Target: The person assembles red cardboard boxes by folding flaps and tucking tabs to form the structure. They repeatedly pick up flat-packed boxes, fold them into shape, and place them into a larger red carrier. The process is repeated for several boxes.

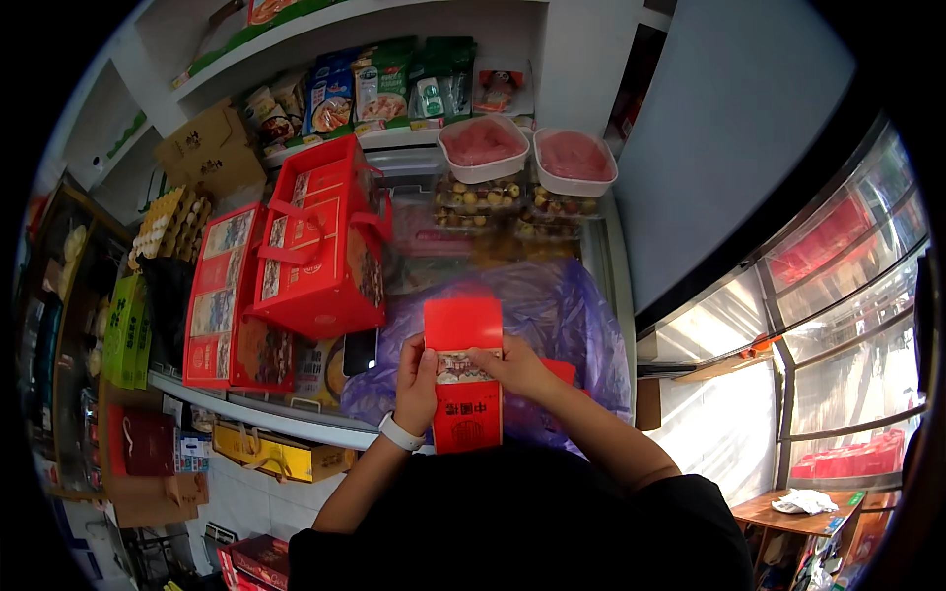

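Both my hands grip a slim red printed paper carton (468, 409) in front of my body, its plain red flap (463, 323) standing up at the far end. My left hand (418, 389), with a white watch on the wrist, holds the left edge with its thumb on top. From the right, my right hand (514, 366) presses its thumb on the picture band across the carton's middle. Beneath lies a crumpled purple plastic bag (586, 320). Another red piece (559, 370) shows partly behind my right hand. A dark phone (361, 351) lies left of my left hand.
Two large red gift boxes (330, 236) (212, 340) stand on the glass-topped freezer at the left. White tubs (483, 148) (575, 163) sit on clear fruit packs at the back. Egg trays (172, 222), a shelf of food bags (384, 84) and a yellow box (281, 453) surround it.
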Demonstrator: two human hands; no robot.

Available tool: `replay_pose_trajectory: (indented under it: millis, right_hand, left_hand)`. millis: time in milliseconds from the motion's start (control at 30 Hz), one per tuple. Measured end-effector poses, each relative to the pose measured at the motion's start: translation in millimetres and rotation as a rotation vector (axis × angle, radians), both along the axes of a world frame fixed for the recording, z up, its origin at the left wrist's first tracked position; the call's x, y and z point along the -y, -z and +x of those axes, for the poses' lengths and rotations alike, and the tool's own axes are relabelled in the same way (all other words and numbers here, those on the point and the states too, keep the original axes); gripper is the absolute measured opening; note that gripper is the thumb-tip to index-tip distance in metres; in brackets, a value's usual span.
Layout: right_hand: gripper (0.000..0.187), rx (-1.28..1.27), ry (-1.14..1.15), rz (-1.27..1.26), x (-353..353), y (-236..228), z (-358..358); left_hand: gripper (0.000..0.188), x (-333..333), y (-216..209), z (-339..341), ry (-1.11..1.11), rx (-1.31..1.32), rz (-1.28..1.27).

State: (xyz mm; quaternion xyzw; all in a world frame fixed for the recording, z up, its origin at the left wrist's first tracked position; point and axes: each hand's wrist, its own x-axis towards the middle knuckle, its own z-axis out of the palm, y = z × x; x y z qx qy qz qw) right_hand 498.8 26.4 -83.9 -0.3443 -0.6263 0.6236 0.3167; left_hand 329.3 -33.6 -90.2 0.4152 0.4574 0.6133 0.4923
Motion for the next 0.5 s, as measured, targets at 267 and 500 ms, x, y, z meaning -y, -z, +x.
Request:
replay_pose_trajectory:
  millis: [267,500]
  right_hand:
    - [0.039,-0.023,0.303,0.231,14,7,-15]
    - [0.031,0.086,0.280,-0.159,12,14,-20]
  left_hand:
    - [0.028,0,6,-17,0.141,-0.121,-0.171]
    - [0.028,-8,-2,-24,0.141,0.018,-0.287]
